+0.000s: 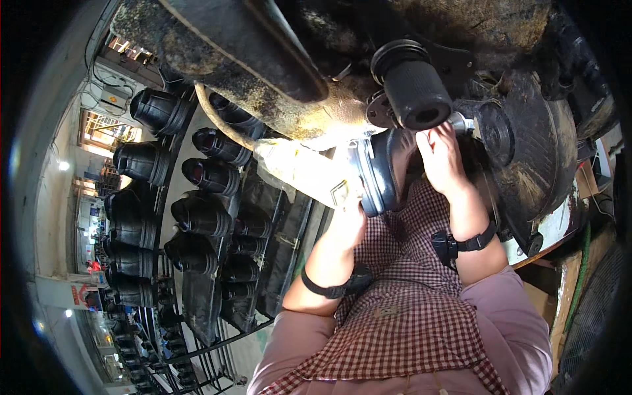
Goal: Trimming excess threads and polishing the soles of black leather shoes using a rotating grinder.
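A glossy black shoe (376,172) with a ridged sole edge is held up between my hands, just below a black cylindrical roller (419,92) on a grimy machine. My left hand (351,214) is at the shoe's left side; its fingers are mostly hidden behind a glaring white lamp cover (299,168), but it appears to grip the shoe. Curled at the shoe's right side is my right hand (441,158), fingertips close under the roller. A metal fitting (461,123) sits beside those fingertips. Part of the shoe's upper lies in shadow.
Racks (247,322) at the left carry several rows of black shoes (197,214). Dust-caked machine housing (263,79) spans the top. A worn black guard (526,145) stands close to my right arm, above a white table edge (559,227). A curved hose (220,118) runs to the lamp.
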{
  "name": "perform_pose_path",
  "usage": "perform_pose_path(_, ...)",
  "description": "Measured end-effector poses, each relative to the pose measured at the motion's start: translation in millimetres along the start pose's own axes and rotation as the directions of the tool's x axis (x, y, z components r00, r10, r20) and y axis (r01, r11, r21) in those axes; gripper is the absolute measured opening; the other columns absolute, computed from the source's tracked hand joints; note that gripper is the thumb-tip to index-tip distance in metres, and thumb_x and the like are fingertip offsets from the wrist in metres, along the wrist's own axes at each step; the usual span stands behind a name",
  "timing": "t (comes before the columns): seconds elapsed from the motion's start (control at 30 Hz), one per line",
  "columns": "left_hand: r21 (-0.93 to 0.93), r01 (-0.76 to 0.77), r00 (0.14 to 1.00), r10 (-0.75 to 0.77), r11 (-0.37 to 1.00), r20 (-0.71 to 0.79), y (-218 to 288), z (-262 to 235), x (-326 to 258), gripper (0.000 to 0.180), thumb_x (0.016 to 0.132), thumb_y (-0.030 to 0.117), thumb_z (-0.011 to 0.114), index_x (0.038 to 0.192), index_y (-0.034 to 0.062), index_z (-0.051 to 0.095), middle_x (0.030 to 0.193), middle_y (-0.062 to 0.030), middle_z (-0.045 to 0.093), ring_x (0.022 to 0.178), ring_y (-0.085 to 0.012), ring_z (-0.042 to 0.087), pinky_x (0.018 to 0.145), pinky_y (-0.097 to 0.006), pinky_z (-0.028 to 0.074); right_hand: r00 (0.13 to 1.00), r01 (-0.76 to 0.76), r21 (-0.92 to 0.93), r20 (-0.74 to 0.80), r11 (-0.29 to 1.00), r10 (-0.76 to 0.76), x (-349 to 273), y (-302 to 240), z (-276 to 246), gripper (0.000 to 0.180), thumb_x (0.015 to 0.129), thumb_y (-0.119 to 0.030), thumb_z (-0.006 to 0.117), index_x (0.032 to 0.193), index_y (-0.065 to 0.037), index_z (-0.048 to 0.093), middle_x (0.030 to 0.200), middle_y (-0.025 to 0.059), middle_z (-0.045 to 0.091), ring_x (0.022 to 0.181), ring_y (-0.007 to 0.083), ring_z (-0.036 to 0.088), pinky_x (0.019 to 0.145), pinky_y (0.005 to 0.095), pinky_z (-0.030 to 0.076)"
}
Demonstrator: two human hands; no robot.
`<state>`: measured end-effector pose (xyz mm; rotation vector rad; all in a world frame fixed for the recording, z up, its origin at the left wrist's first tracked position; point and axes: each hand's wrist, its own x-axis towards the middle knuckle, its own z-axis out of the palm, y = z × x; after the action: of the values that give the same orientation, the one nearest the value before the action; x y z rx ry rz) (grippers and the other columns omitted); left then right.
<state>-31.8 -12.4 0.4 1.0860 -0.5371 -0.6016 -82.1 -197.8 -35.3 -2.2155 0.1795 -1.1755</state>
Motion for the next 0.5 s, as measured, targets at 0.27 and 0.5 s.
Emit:
perform_pose_path(0.27,-0.208,-0.112,0.984,0.079,0.972,-0.159,-19,-9,41,0.048,0.099,0.035,0.042,0.129,-0.0019,0.048,0.120,-0.0126,0.059,0.106,-0.0198,0.059,0.092,-0.033,0.048,0.987,-0.035,-0.167,0.148,0.985,0.060,6,7,-11,0.018,0.090,-0.011,0.052,0.100,-0.004,0.065,0.099,0.0114,0.065,0.096,0.0293,0.058,0.092,0.0389,0.043)
perform_pose_path(0.5,-0.149,-0.034,0.874,-0.043,0.988,-0.485,22,36,36,0.039,0.099,0.030,0.042,0.116,-0.0029,0.056,0.108,-0.0096,0.063,0.096,-0.0160,0.061,0.083,-0.028,0.050,0.928,-0.234,-0.126,0.266,0.964,0.260,-15,-24,-34,0.009,0.087,-0.008,0.055,0.085,0.001,0.055,0.080,0.0206,0.062,0.080,0.0395,0.061,0.068,0.0453,0.049)
